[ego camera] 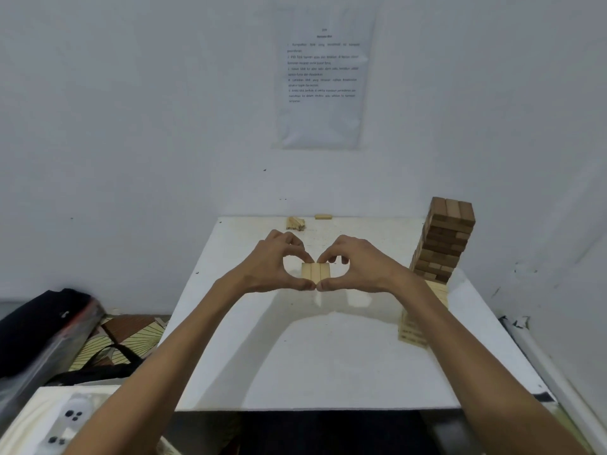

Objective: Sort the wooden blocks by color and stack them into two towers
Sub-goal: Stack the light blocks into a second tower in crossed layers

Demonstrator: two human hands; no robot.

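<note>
Table [328, 362]: white, both forearms reaching out over it.

Left hand [276, 264] and right hand [359, 264] are together, thumb tips touching at the near edge and fingertips curled over the far edge. Between them they pinch three pale blocks [315, 272], side by side as one flat row. A shadow on the table nearer than the row suggests it is lifted. Judgement: squeezing from both ends keeps the three aligned, so they can go down as a ready layer.

Right of the right hand: pale stack [423, 318], partly hidden by the forearm. Likely destination.

Just beyond it: dark stack [446, 241], taller, leaning slightly. Cannot tell whether it stands behind or upon the pale one. Risk: a knock while placing.

Beyond the hands, at the far table edge: loose pale blocks [295, 223], not yet stacked.

Wall: printed sheet [320, 77], illegible.
</note>
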